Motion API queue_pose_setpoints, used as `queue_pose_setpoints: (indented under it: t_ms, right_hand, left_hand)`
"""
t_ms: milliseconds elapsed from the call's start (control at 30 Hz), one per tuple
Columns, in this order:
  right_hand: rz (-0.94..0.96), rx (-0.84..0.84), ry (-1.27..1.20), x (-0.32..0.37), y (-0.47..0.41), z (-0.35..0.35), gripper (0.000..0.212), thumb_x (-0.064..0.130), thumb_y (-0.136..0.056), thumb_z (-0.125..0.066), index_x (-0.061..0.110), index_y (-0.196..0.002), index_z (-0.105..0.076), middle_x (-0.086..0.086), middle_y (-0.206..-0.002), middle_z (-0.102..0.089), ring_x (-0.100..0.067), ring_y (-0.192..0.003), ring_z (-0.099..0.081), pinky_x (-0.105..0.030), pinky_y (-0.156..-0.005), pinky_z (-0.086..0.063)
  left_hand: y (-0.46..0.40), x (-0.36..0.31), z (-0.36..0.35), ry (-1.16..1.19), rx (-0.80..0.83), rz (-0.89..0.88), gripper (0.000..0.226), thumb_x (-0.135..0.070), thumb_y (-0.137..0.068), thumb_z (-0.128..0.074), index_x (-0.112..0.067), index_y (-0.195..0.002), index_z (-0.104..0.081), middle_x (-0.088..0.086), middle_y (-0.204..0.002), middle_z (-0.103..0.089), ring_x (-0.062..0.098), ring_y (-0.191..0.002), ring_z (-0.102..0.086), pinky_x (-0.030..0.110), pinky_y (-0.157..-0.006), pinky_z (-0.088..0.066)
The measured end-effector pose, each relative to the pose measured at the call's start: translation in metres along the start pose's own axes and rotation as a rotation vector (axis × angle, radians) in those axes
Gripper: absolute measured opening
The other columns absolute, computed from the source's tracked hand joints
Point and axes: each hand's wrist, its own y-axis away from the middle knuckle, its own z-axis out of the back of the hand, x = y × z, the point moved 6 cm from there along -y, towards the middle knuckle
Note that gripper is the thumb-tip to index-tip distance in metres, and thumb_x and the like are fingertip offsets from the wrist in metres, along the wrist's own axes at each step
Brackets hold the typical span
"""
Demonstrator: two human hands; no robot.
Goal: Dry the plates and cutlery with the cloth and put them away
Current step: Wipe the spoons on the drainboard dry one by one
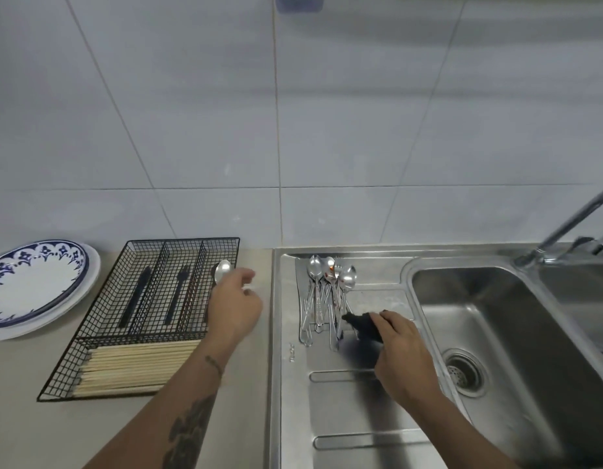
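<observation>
Left grip: fingers curled round a spoon, bowl up and away from the person, held over the right-hand lane of the wire tray. Right grip: fingers closed on a dark cloth, resting on the draining board.

Table: carries, at its left end, two stacked plates, seemingly already put away.

Sink: its draining board bears the pile of undried spoons, handles toward the person.

Wire tray: lanes run away from the person, parallel to the held spoon; chopsticks lie crosswise in the near compartment.

Judgement: the spoon sits directly above its lane, long axis already aligned, so lowering alone should seat it. The pile lies just left of the cloth hand, the nearer one.
</observation>
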Motion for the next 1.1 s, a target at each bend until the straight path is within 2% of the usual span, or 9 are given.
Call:
queue_pose_setpoints:
  t_ms: [133,233,300,433,567,733,833,1000,1100]
  right_hand:
    - [-0.063,-0.048,0.014,-0.024,0.0,0.01,0.065,-0.003,-0.071,-0.063,0.016,-0.133,-0.053,-0.002,-0.131,-0.051,-0.025,-0.12,-0.045,-0.037,-0.092,-0.048]
    - [-0.05,0.008,0.064,-0.035,0.0,0.005,0.067,0.007,-0.077,-0.06,0.02,-0.14,-0.042,0.0,-0.138,-0.042,-0.022,-0.126,-0.037,-0.033,-0.1,-0.041]
    - [-0.022,0.049,0.077,-0.04,0.003,-0.002,0.066,0.008,-0.079,-0.056,0.021,-0.142,-0.039,-0.002,-0.143,-0.039,-0.025,-0.129,-0.036,-0.034,-0.104,-0.039]
    - [0.045,0.046,0.112,-0.053,0.014,-0.016,0.061,0.016,-0.076,-0.067,0.021,-0.135,-0.052,-0.012,-0.142,-0.047,-0.036,-0.128,-0.045,-0.046,-0.107,-0.04]
    - [0.098,0.026,0.034,-0.063,0.026,-0.025,0.052,0.02,-0.082,-0.053,0.025,-0.134,-0.054,-0.016,-0.142,-0.048,-0.04,-0.13,-0.045,-0.049,-0.107,-0.04]
    - [0.173,0.045,0.013,-0.069,0.018,-0.028,0.05,0.031,-0.09,-0.038,0.033,-0.14,-0.045,-0.016,-0.154,-0.032,-0.037,-0.141,-0.03,-0.044,-0.116,-0.026]
    - [0.177,0.118,-0.005,-0.071,0.017,-0.04,0.05,0.032,-0.092,-0.042,0.038,-0.142,-0.041,-0.014,-0.158,-0.025,-0.034,-0.145,-0.02,-0.042,-0.118,-0.018]
    - [0.222,0.109,0.029,-0.075,0.019,-0.047,0.06,0.023,-0.083,-0.061,0.036,-0.139,-0.046,-0.013,-0.149,-0.041,-0.033,-0.138,-0.037,-0.042,-0.112,-0.026]
    - [0.241,0.11,0.029,-0.077,0.018,-0.047,0.074,0.014,-0.069,-0.071,0.034,-0.136,-0.05,-0.011,-0.144,-0.048,-0.033,-0.132,-0.044,-0.039,-0.107,-0.033]
  left_hand:
    - [0.036,-0.028,-0.059,0.066,0.225,-0.035,0.033,0.001,-0.093,-0.054,-0.02,-0.117,-0.066,-0.007,-0.108,-0.066,0.007,-0.096,-0.063,0.019,-0.085,-0.053]
    - [0.053,-0.031,-0.1,0.081,0.287,0.007,0.025,-0.009,-0.093,-0.058,-0.022,-0.114,-0.067,-0.009,-0.097,-0.067,0.006,-0.084,-0.065,0.029,-0.082,-0.059]
    - [0.062,-0.031,-0.12,0.053,0.268,0.023,0.023,-0.015,-0.091,-0.06,-0.025,-0.111,-0.066,-0.011,-0.092,-0.068,0.007,-0.08,-0.066,0.032,-0.082,-0.058]
    - [0.072,-0.032,-0.144,-0.074,0.176,0.011,0.018,-0.019,-0.09,-0.063,-0.023,-0.106,-0.065,-0.007,-0.099,-0.065,0.014,-0.09,-0.062,0.035,-0.087,-0.055]
    - [0.073,-0.038,-0.157,-0.242,0.099,-0.08,0.028,-0.024,-0.093,-0.059,-0.019,-0.12,-0.062,-0.002,-0.12,-0.057,0.02,-0.115,-0.052,0.035,-0.1,-0.044]
    - [0.067,-0.046,-0.169,-0.356,0.074,-0.142,0.029,-0.022,-0.092,-0.059,-0.018,-0.121,-0.058,-0.001,-0.12,-0.055,0.019,-0.114,-0.048,0.033,-0.1,-0.042]
    - [0.067,-0.051,-0.172,-0.406,0.082,-0.135,0.034,-0.013,-0.086,-0.06,-0.018,-0.119,-0.056,0.0,-0.119,-0.055,0.02,-0.11,-0.049,0.032,-0.097,-0.043]
    - [0.065,-0.055,-0.175,-0.427,0.091,-0.051,0.042,-0.007,-0.079,-0.059,-0.017,-0.119,-0.054,0.003,-0.119,-0.056,0.023,-0.11,-0.051,0.037,-0.095,-0.047]
    - [0.066,-0.056,-0.176,-0.432,0.11,0.019,0.041,-0.009,-0.077,-0.064,-0.018,-0.115,-0.053,0.004,-0.118,-0.055,0.025,-0.109,-0.05,0.039,-0.094,-0.048]
